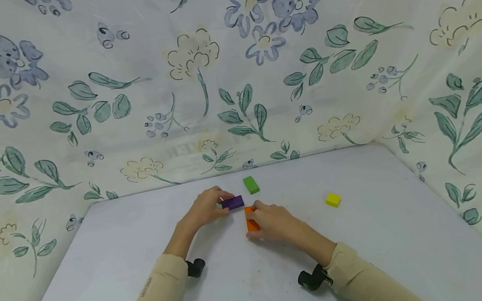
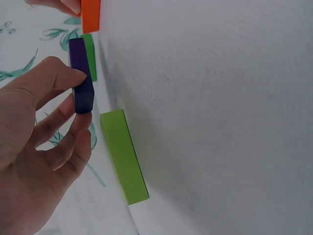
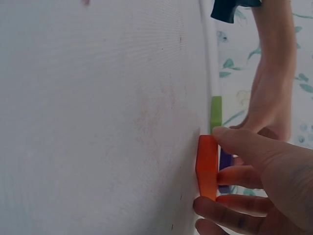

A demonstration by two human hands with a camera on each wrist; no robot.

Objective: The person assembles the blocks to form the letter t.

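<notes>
My left hand [image 1: 206,207] pinches a dark purple block [image 1: 233,203] between thumb and fingers. In the left wrist view that purple block [image 2: 82,78] overlaps a green block [image 2: 91,58], and a lighter green block [image 2: 124,156] lies beside the fingertips. Close by on the right, my right hand [image 1: 275,221] grips an orange block [image 1: 251,221] at its two ends. The right wrist view shows this orange block [image 3: 207,166] at the table surface, thumb at one end and fingers along the other. Just beyond both hands is a green block [image 1: 251,185].
A yellow block [image 1: 333,200] lies on the white table [image 1: 375,250] to the right of my right hand. Flower-patterned cloth [image 1: 164,153] hangs behind the far table edge and along the sides. Black wrist cameras [image 1: 313,278] stick out at both cuffs.
</notes>
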